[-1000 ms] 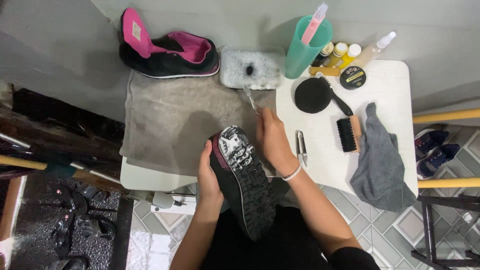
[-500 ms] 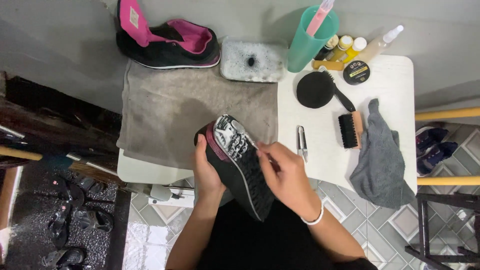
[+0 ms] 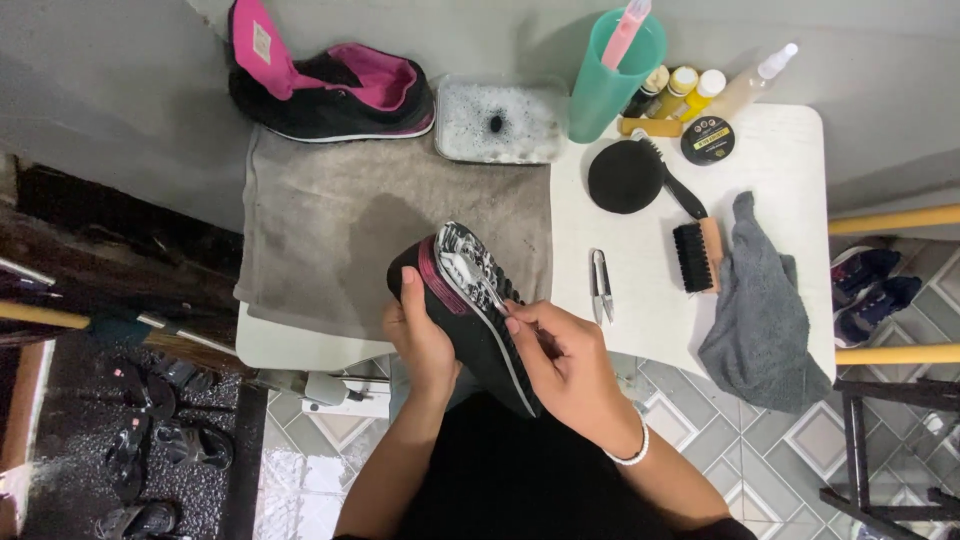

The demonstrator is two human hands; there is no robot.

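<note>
My left hand (image 3: pixel 420 335) grips a black shoe (image 3: pixel 470 310) with a pink stripe, turned sole-up over the table's near edge. The sole is covered in white foam. My right hand (image 3: pixel 565 365) holds a small brush (image 3: pixel 478 280) whose head presses on the foamy sole near its toe end. A second black and pink shoe (image 3: pixel 330 90) stands upright at the back left, on the far edge of a grey-brown towel (image 3: pixel 320 220).
On the white table (image 3: pixel 780 170): a tray of soapy water (image 3: pixel 500 120), a teal cup (image 3: pixel 610 80), small bottles (image 3: pixel 690 85), a round tin (image 3: pixel 706 140), a round black brush (image 3: pixel 628 177), a bristle brush (image 3: pixel 695 255), snips (image 3: pixel 600 285), a grey cloth (image 3: pixel 760 310). Sandals (image 3: pixel 150 450) lie on the floor, left.
My right hand came back from the tray side to the shoe and now works the small brush on the sole. The shoe has tilted slightly; my left hand keeps its hold.
</note>
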